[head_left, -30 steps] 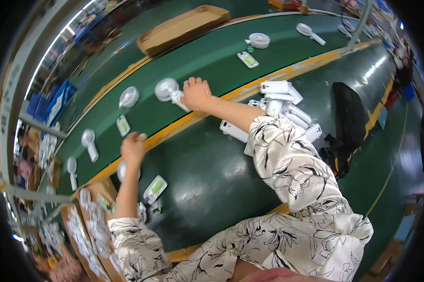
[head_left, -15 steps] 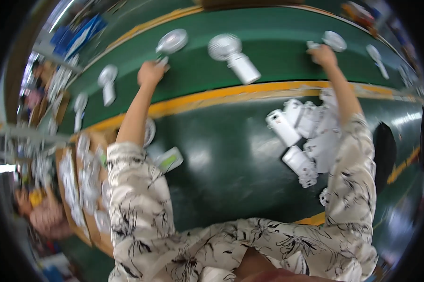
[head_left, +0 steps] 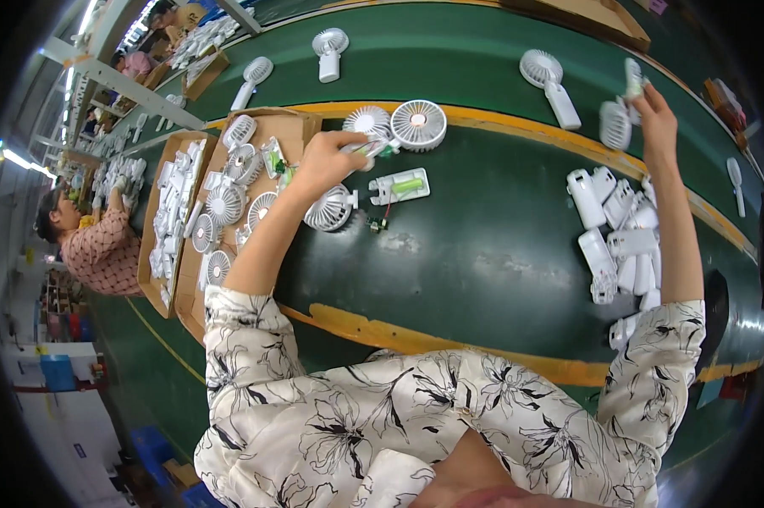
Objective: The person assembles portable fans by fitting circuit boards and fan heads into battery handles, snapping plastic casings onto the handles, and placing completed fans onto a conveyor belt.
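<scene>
My left hand (head_left: 321,162) is closed round the white handle part of a handheld fan (head_left: 366,152), whose green electronics show at one end. Two round fan heads (head_left: 418,125) lie just beyond it; which one joins the held part I cannot tell. Below my fingers is an open handle half with a green battery (head_left: 407,184), wired to a small circuit board (head_left: 377,224). Another fan head (head_left: 331,209) rests under my left wrist. Over the green belt at the right, my right hand (head_left: 656,123) grips a white handheld fan (head_left: 615,127), blurred by motion.
Cardboard trays (head_left: 184,292) of fan heads and white parts stand at the left. White handle shells (head_left: 609,241) are piled at the right of the bench. Several handheld fans (head_left: 551,89) lie along the belt. A co-worker (head_left: 102,245) sits at far left.
My left hand has come back from the belt to the near bench with a fan part. My right hand still holds a fan over the belt. The whole view has shifted.
</scene>
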### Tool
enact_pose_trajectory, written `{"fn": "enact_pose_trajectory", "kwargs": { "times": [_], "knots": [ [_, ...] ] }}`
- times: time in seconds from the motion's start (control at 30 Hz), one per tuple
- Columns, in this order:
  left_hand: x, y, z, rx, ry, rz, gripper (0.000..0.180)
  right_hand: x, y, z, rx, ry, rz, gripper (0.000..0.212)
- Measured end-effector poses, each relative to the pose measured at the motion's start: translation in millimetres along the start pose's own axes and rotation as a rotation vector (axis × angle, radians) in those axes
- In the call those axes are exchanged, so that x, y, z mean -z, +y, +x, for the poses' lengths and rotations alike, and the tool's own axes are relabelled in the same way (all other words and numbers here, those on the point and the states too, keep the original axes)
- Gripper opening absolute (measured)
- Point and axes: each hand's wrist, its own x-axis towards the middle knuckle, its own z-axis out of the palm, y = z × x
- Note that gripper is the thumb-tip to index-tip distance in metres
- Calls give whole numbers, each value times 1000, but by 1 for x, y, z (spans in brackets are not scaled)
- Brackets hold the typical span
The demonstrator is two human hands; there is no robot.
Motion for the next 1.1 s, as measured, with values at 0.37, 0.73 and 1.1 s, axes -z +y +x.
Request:
{"fn": "enact_pose_trajectory", "kwargs": {
  "times": [0.37, 0.73, 1.1],
  "knots": [
    [-155, 49, -129, 203, -273, -1245, 58, -67, 4, -253, 196, -288, -227, 56],
    [-178, 48, -136, 609, -299, -1421, 36, -57, 5, -252, 426, -52, -670, 48],
    [-163, 44, -140, 610, -291, -1330, 30, -89, 37, -218, 86, -391, -476, 72]
  ]
}}
